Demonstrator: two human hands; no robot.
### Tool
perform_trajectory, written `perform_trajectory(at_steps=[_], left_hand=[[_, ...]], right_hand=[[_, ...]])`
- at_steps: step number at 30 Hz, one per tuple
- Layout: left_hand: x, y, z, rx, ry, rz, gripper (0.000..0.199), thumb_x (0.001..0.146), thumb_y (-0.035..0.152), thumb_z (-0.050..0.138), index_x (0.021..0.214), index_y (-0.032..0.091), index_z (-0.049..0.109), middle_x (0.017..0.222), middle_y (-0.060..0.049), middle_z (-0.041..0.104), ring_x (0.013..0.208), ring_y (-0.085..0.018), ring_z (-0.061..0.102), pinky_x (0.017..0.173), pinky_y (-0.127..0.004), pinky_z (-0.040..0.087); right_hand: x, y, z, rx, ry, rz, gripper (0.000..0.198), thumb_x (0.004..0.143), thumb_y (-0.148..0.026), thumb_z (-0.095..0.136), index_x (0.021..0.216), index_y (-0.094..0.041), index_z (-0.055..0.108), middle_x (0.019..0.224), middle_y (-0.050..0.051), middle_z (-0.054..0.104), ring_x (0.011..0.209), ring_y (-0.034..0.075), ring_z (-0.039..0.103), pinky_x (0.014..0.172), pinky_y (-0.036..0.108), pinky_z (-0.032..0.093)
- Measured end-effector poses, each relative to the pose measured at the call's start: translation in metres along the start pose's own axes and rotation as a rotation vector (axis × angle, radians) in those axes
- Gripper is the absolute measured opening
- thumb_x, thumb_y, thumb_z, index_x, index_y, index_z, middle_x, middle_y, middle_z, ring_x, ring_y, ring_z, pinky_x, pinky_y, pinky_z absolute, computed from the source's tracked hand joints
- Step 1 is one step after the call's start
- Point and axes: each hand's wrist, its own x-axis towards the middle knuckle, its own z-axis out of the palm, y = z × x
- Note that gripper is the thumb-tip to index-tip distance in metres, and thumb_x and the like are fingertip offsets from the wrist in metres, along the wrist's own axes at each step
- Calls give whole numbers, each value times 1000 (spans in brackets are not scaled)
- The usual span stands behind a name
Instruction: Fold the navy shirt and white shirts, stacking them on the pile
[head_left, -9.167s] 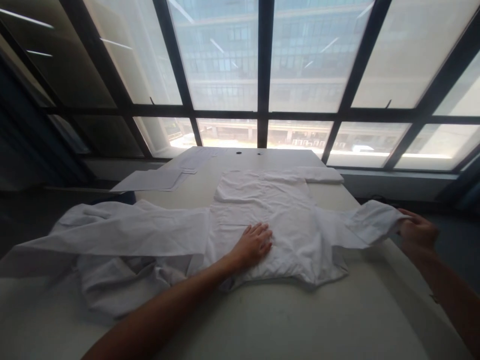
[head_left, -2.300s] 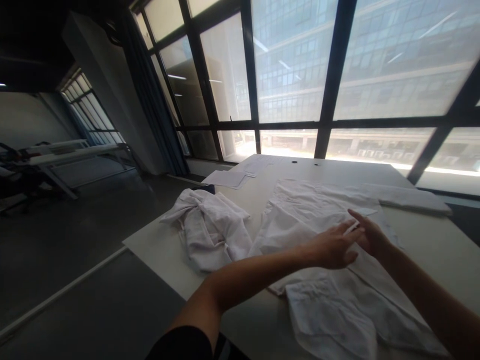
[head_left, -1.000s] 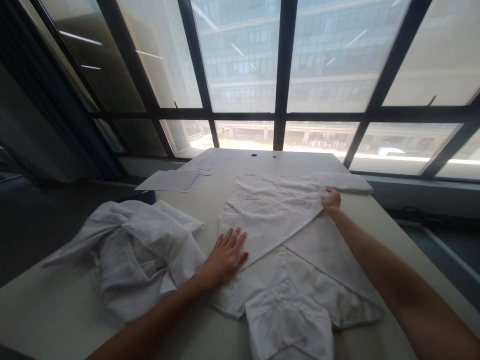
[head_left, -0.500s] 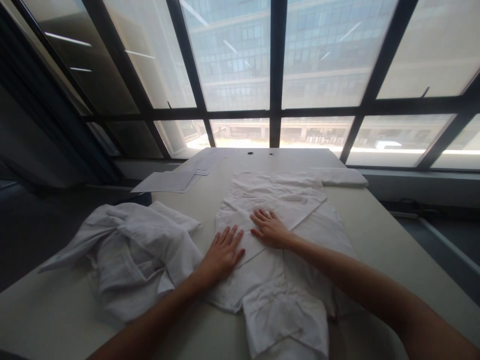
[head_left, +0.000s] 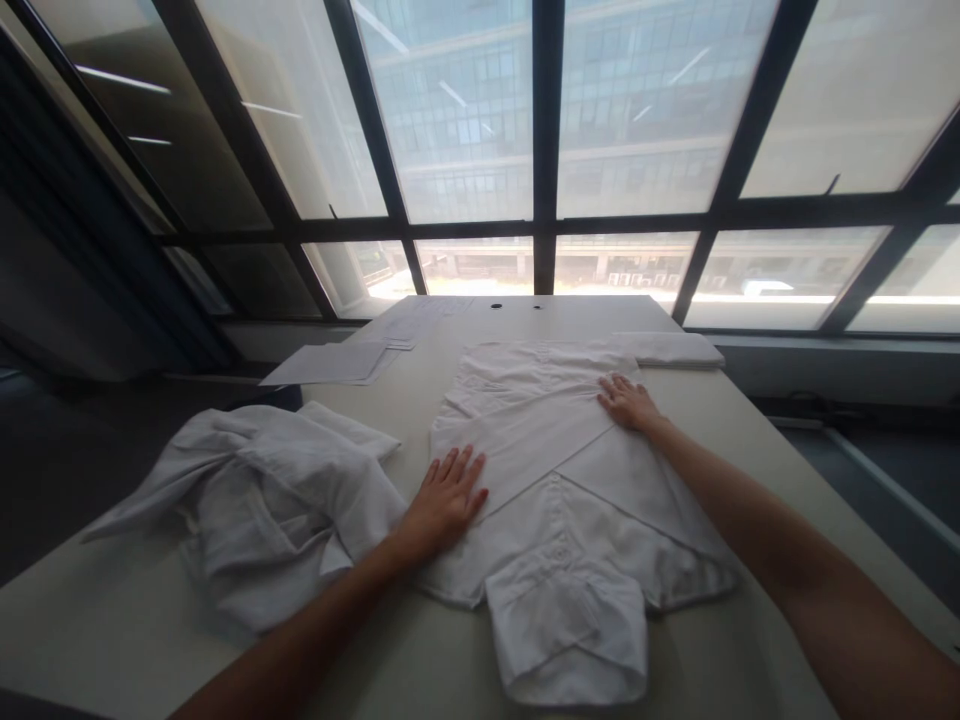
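A white garment, which looks like a button-front shirt [head_left: 555, 450], lies spread on the table with its sleeves folded across the body. My left hand [head_left: 446, 500] rests flat on its left side, fingers spread. At the upper right edge of the cloth, my right hand [head_left: 630, 402] presses down with the palm low and the fingers stretched out. A gathered end of the garment [head_left: 568, 630] points toward me at the bottom, below a short row of buttons. Neither hand grips the fabric.
To the left is a crumpled heap of white cloth [head_left: 285, 500]. Paper sheets [head_left: 330, 362] lie behind it, over a dark object [head_left: 270, 398]. A folded white cloth [head_left: 679, 349] sits at the right on the pale table [head_left: 757, 470]. Large windows stand beyond the far edge.
My right hand has slid from the middle of the garment to its upper right edge, and the folded layer there lies flatter. My left hand has stayed in nearly the same place.
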Motion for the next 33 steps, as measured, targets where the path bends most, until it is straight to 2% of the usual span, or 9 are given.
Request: perform_trajectory(at_steps=[7, 9, 12, 14, 17, 20, 23, 27, 33], left_hand=[[3, 1, -12, -104, -39, -5, 57, 104, 43, 42, 154, 17, 44, 162, -17, 35, 151, -37, 27, 119, -60, 26], [1, 4, -30, -226, -104, 99, 54, 103, 40, 45, 153, 18, 46, 161, -16, 37, 151, -35, 28, 121, -58, 26], [-8, 13, -66, -471, -249, 411, 59, 101, 45, 52, 156, 27, 40, 161, -9, 38, 152, -27, 29, 122, -48, 28], [-14, 23, -85, -569, -386, 585, 69, 95, 54, 60, 157, 34, 37, 161, -6, 40, 152, -27, 28, 122, -48, 26], [-22, 38, -97, -598, -530, 677, 86, 84, 58, 73, 157, 36, 36, 162, -5, 38, 153, -33, 21, 124, -57, 13], [-26, 47, -94, -604, -525, 673, 88, 81, 44, 76, 158, 37, 34, 163, -5, 35, 153, -35, 19, 123, -61, 6], [-28, 53, -90, -585, -482, 689, 85, 81, 29, 73, 157, 39, 35, 162, -2, 36, 153, -33, 22, 124, -58, 7], [-30, 59, -88, -549, -420, 697, 75, 83, 25, 71, 151, 40, 45, 161, -2, 38, 151, -32, 28, 124, -57, 8], [-32, 63, -84, -776, -369, 612, 36, 100, 34, 54, 134, 31, 66, 147, -8, 58, 140, -27, 49, 119, -47, 31]], right_hand=[[-11, 4, -7, 51, 97, 150, 64, 105, -48, 21, 159, -14, 30, 166, 18, 25, 154, 29, 18, 120, 59, 19], [-31, -5, -10, 42, 226, 60, 57, 105, -38, 28, 155, -13, 38, 165, 18, 28, 154, 28, 19, 121, 58, 19], [-83, -21, -11, 139, 353, -194, 48, 100, -23, 36, 145, -14, 53, 162, 15, 36, 153, 26, 24, 123, 53, 21], [-129, -30, -12, 279, 316, -375, 45, 100, -20, 37, 138, -18, 61, 158, 12, 44, 150, 23, 32, 122, 48, 27], [-201, -37, -22, 391, 149, -585, 43, 99, -21, 43, 136, -28, 64, 158, 6, 44, 150, 24, 33, 122, 52, 28], [-256, -38, -40, 417, -50, -749, 48, 95, -23, 53, 141, -36, 59, 158, 2, 43, 150, 24, 31, 121, 52, 30], [-285, -38, -52, 417, -108, -850, 58, 91, -25, 60, 147, -38, 52, 156, 3, 46, 149, 24, 34, 120, 51, 32], [-294, -46, -39, 398, -19, -843, 58, 89, -28, 64, 146, -35, 54, 150, 8, 54, 143, 27, 44, 118, 52, 35], [-293, -67, -23, 557, 155, -702, 23, 98, -25, 54, 100, -26, 76, 100, 9, 71, 98, 21, 64, 88, 36, 52]])
